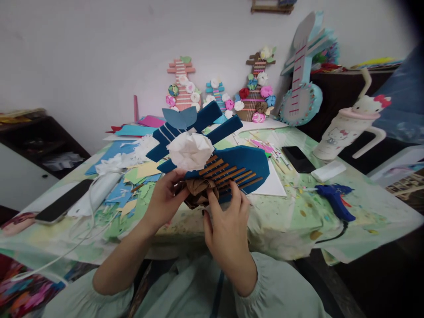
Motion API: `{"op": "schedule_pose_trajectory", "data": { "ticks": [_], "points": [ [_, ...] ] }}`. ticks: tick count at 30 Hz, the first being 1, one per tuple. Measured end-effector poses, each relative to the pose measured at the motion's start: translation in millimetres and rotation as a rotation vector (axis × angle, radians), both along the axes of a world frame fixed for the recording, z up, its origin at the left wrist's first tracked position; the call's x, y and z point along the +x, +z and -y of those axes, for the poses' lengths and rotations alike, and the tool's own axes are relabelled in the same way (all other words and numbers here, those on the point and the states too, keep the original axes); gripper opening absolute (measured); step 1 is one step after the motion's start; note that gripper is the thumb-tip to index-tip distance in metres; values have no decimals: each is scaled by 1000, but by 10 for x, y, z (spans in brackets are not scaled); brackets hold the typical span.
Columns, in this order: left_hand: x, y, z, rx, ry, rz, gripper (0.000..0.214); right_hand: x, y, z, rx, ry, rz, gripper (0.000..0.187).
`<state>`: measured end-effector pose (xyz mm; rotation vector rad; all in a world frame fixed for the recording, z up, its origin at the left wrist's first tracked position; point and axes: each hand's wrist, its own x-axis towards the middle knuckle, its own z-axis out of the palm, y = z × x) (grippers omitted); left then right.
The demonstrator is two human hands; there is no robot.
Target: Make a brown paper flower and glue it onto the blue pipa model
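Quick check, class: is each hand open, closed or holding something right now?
Left hand: closed, holding the brown paper flower.
Right hand: fingertips touch the flower and blue model instrument; whether gripping cannot be told.

Pale greyish wall (99,48) facing me, plain, dully lit. Wooden piece (271,9) high on it. To my left, dark cabinet (62,134), open shelves (39,149), white panel (24,176) with dark knob (44,176). To my right, dark furniture (347,88). Before me, surface (384,216) under pale green patterned cover (281,240), corner jutting right.
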<state>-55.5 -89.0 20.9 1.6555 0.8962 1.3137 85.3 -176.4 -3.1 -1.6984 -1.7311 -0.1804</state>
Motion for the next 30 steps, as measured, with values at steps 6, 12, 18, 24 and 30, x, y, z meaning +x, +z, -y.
{"op": "schedule_pose_trajectory", "data": {
  "ticks": [6, 12, 18, 24, 30],
  "points": [
    [47, 12, 81, -109, -11, 130, 34, 11, -44, -27, 43, 32, 0, 55],
    [113, -46, 38, -65, 125, 71, 33, -8, -55, -38, 80, -2, 24, 54],
    [148, -14, 15, -107, 176, 28, 30, -34, -36, -34, 92, -44, 37, 56],
    [143, -45, 0, -65, 201, 62, 23, -66, -37, -20, 79, -32, 17, 61],
    [63, -88, -21, -197, 147, 125, 29, -88, -79, 93, 113, 75, 35, 52]
  ]
}}
